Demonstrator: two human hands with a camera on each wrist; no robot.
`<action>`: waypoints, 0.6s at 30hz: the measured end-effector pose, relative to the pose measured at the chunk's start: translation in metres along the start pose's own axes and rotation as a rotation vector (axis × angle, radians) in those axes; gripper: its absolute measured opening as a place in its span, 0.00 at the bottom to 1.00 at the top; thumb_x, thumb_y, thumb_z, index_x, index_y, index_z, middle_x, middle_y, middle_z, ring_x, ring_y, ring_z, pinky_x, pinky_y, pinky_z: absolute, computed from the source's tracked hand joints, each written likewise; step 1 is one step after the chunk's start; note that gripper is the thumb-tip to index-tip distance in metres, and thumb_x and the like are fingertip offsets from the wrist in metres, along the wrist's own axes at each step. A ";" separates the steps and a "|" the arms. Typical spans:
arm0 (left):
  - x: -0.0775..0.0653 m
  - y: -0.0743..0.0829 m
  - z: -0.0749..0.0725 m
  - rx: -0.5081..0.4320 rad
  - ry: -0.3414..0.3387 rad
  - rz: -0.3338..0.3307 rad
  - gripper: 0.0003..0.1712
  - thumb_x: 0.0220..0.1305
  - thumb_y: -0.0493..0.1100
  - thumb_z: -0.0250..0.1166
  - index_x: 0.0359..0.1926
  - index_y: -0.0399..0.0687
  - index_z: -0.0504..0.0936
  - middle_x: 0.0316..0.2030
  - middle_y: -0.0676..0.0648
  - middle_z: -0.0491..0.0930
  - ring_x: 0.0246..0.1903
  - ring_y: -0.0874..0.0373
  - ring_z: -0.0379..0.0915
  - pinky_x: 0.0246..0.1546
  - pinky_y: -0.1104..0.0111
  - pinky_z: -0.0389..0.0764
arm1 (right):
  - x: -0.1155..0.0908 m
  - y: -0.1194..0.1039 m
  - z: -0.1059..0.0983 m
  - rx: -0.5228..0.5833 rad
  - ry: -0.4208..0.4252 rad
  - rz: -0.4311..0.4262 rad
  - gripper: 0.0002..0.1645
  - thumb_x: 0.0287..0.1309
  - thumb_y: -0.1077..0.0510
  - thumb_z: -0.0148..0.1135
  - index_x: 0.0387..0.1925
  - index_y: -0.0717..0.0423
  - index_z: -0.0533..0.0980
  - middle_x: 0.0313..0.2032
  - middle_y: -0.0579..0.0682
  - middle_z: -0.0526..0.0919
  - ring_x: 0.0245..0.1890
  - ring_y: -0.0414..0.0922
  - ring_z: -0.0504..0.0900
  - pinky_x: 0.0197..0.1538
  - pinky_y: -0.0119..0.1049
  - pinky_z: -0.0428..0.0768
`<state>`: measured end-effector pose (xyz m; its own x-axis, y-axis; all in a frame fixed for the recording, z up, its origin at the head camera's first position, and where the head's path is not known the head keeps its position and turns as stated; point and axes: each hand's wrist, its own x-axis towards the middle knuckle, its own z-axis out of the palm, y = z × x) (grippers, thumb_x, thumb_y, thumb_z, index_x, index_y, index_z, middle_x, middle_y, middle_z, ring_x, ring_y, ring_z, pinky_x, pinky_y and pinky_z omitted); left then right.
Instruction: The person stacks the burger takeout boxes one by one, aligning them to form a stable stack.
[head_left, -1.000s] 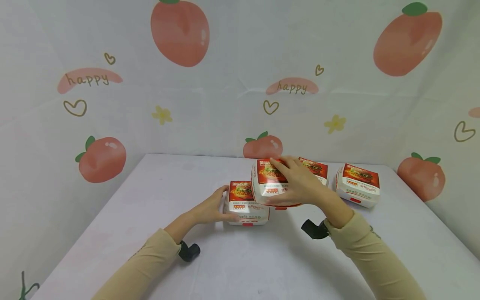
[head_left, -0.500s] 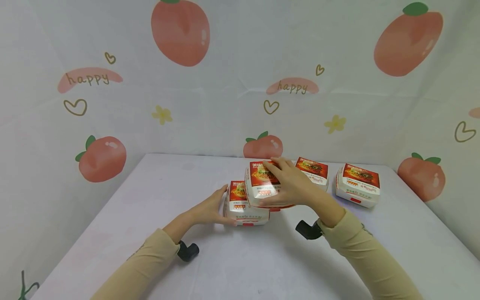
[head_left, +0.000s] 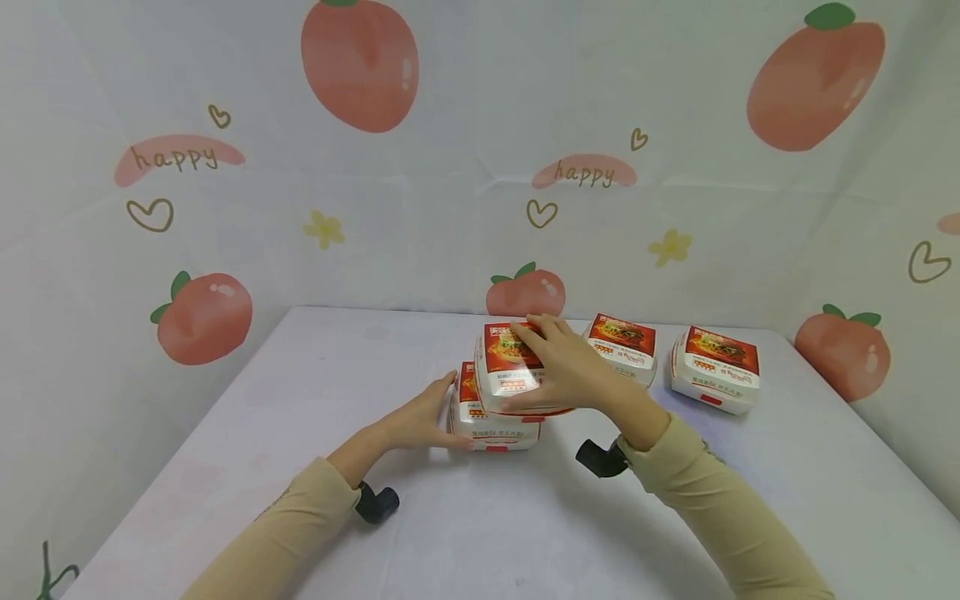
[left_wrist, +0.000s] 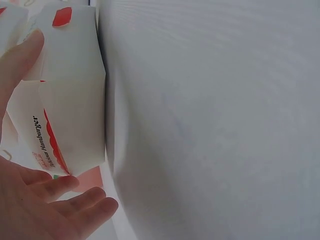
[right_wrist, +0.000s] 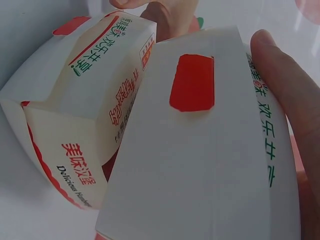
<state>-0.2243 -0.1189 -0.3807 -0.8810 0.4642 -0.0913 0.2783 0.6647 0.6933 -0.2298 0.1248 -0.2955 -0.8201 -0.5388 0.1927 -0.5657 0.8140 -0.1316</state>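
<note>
My left hand (head_left: 416,421) holds a white-and-red hamburger box (head_left: 495,433) by its left side on the table. In the left wrist view its thumb lies on one face of that box (left_wrist: 70,120), with the fingers by the opposite edge. Above the box, a little to the right, my right hand (head_left: 566,367) grips a second hamburger box (head_left: 504,367), thumb at the front and fingers over the top. The right wrist view shows the underside of this held box (right_wrist: 195,150), tilted beside the lower box (right_wrist: 75,125). Whether the two boxes touch is hard to tell.
Two more hamburger boxes stand to the right at the back of the white table (head_left: 465,533): a nearer box (head_left: 622,346) partly behind my right hand, and a farther box (head_left: 716,371). A fruit-printed cloth (head_left: 420,217) hangs behind the table.
My right hand has carried its hamburger box left, further over the lower box, uncovering more of the box behind it. My left hand and the lower box have stayed almost still.
</note>
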 end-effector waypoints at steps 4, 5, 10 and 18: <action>-0.001 0.000 0.000 0.002 -0.002 -0.013 0.65 0.45 0.56 0.74 0.72 0.38 0.41 0.71 0.38 0.49 0.72 0.43 0.45 0.68 0.46 0.56 | 0.002 -0.003 0.000 0.016 -0.016 0.011 0.63 0.33 0.24 0.66 0.69 0.50 0.58 0.67 0.58 0.59 0.68 0.55 0.58 0.64 0.55 0.67; 0.000 0.000 0.000 0.002 0.000 -0.010 0.65 0.45 0.56 0.74 0.72 0.38 0.41 0.71 0.37 0.49 0.71 0.43 0.45 0.68 0.45 0.56 | 0.002 -0.005 0.000 0.020 -0.022 0.017 0.63 0.33 0.24 0.66 0.69 0.50 0.58 0.67 0.58 0.59 0.68 0.55 0.57 0.64 0.55 0.67; 0.000 0.000 0.000 0.003 0.004 -0.002 0.65 0.45 0.55 0.73 0.72 0.37 0.42 0.71 0.36 0.50 0.71 0.42 0.47 0.67 0.45 0.57 | 0.003 -0.011 -0.001 0.016 -0.033 0.026 0.64 0.34 0.24 0.66 0.69 0.50 0.58 0.67 0.58 0.59 0.68 0.56 0.58 0.63 0.56 0.69; 0.000 0.001 0.000 0.003 -0.001 0.002 0.65 0.45 0.55 0.73 0.72 0.37 0.41 0.71 0.37 0.49 0.71 0.42 0.47 0.68 0.46 0.57 | 0.008 -0.015 0.003 0.020 -0.035 0.007 0.62 0.36 0.26 0.67 0.69 0.51 0.58 0.66 0.57 0.60 0.66 0.56 0.60 0.61 0.54 0.71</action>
<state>-0.2243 -0.1180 -0.3801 -0.8802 0.4660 -0.0901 0.2816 0.6655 0.6913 -0.2280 0.1072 -0.2949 -0.8260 -0.5410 0.1580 -0.5617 0.8131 -0.1527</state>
